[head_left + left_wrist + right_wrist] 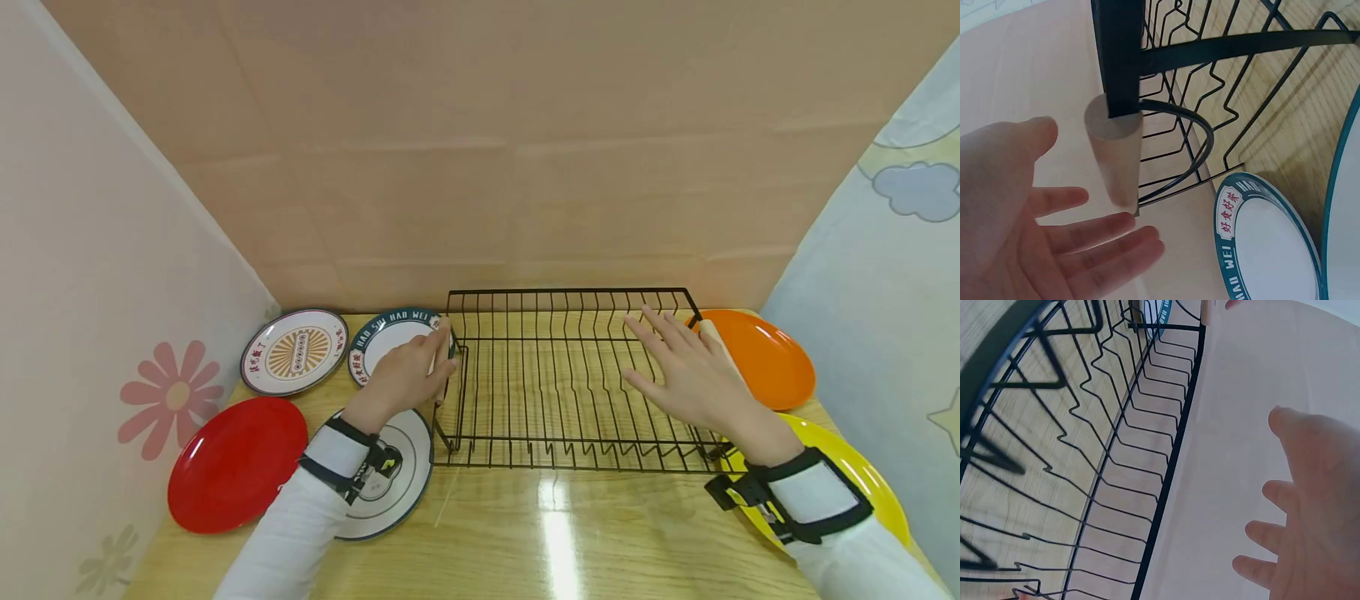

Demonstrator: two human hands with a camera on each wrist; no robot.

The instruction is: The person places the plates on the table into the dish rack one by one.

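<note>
Two hands at a black wire dish rack [570, 379] sitting mid-worktop [562, 533], w/ wooden handles at each end. Left hand [408, 375] is at the rack's left-end wooden handle [1116, 156]; wrist view shows fingers spread and loose, palm near the handle, not closed on it. Right hand [693, 375] flat, fingers straight and splayed, over the rack's right end next to the other wooden handle [716, 333]; holds nothing.

Step, my read: getting hold of / positioning the rack, grip not made yet. Next move needs both hands to close on the end handles evenly so it stays level.

Rack slots: nothing in them. Plates all lie on the worktop: red plate [236, 462], sunburst-pattern plate [294, 350], teal-rimmed white plate [386, 337], another grey-rimmed under left wrist [401, 483], orange plate [768, 358], yellow plate [862, 479].
</note>
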